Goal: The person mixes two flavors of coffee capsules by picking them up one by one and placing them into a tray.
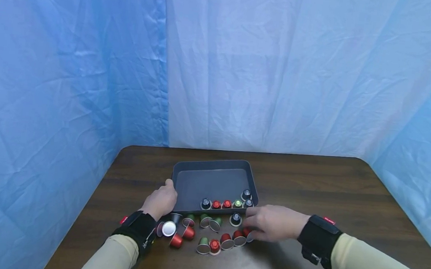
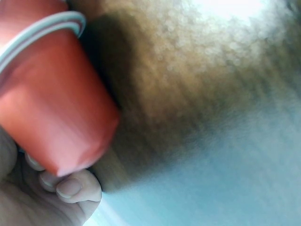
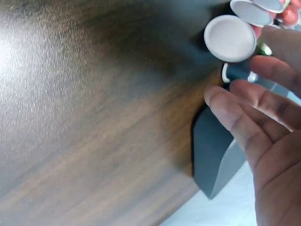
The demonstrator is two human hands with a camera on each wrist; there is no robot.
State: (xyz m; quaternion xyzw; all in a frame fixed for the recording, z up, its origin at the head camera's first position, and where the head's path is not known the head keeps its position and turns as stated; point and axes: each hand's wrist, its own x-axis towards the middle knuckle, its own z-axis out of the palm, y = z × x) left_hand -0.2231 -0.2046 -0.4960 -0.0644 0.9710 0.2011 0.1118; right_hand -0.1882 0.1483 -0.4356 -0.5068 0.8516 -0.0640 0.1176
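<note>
My left hand (image 1: pixel 160 200) grips the left side of a dark grey tray (image 1: pixel 206 180), thumb on its rim. In the left wrist view its fingertips (image 2: pixel 70 188) show curled behind a large, near red coffee capsule (image 2: pixel 56 103). The right hand (image 1: pixel 271 222) hovers at the tray's near right corner, its fingers (image 3: pixel 244 127) loosely bent with nothing visible between them. Close to them are a red capsule with a pale lid (image 3: pixel 230 38) and a dark upright capsule (image 1: pixel 236 219). A row of dark, red and green capsules (image 1: pixel 238 203) stands along the tray's near side.
Loose capsules lie on the wooden table (image 1: pixel 310 180) before the tray: green ones (image 1: pixel 203 246), red ones (image 1: pixel 227 241) and one with a white lid facing up (image 1: pixel 169 228). Blue-white sheeting (image 1: pixel 228 68) surrounds the table's back and sides.
</note>
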